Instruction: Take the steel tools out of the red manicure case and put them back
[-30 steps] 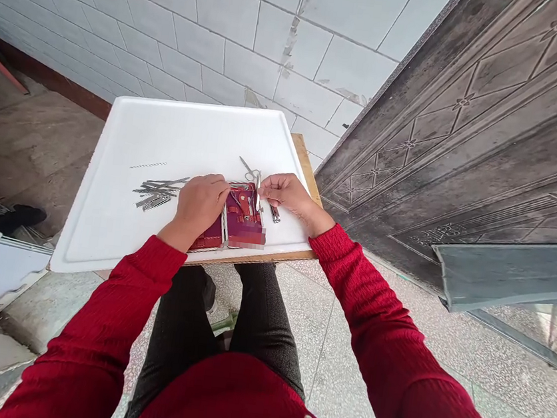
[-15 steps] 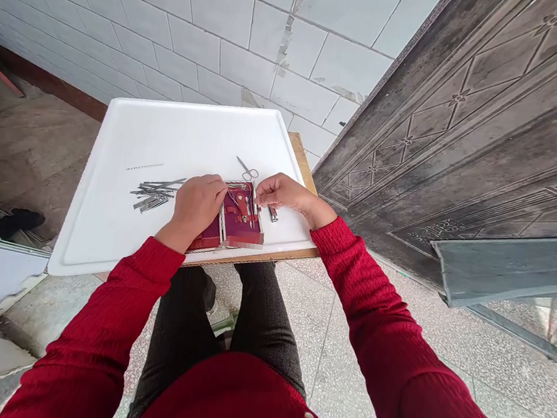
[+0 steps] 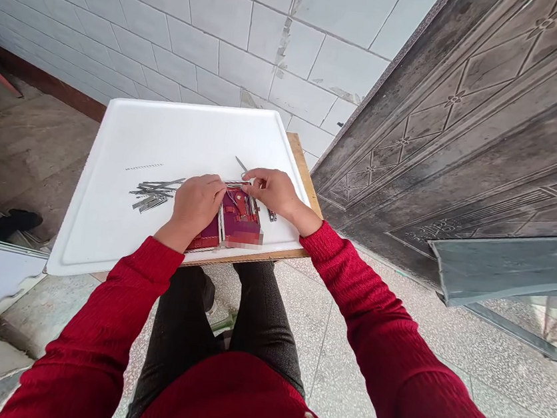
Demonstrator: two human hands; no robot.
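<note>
An open red manicure case (image 3: 231,225) lies near the front edge of a white tabletop (image 3: 186,135), with small metal tools set in its right half. My left hand (image 3: 197,205) rests over its left half, closed, thumb and fingers gripping the case near its top middle. At the case's top right corner is my right hand (image 3: 276,192), its fingers bent together; what they pinch, if anything, is hidden. Scissors (image 3: 240,164) lie just beyond that hand, which covers most of their handles. A nail clipper (image 3: 272,215) shows partly beneath the right wrist side.
Left of the case lies a heap of metal nail tools (image 3: 153,195), with a thin metal stick (image 3: 143,167) behind it. Wooden board (image 3: 299,152) juts out under the white top at right. A tiled wall (image 3: 204,19) stands behind; a dark patterned door panel (image 3: 449,121) slants along the right.
My right hand has moved left and slightly away from me, from the case's right edge to its top right corner, now covering the scissor handles. My left hand has stayed put.
</note>
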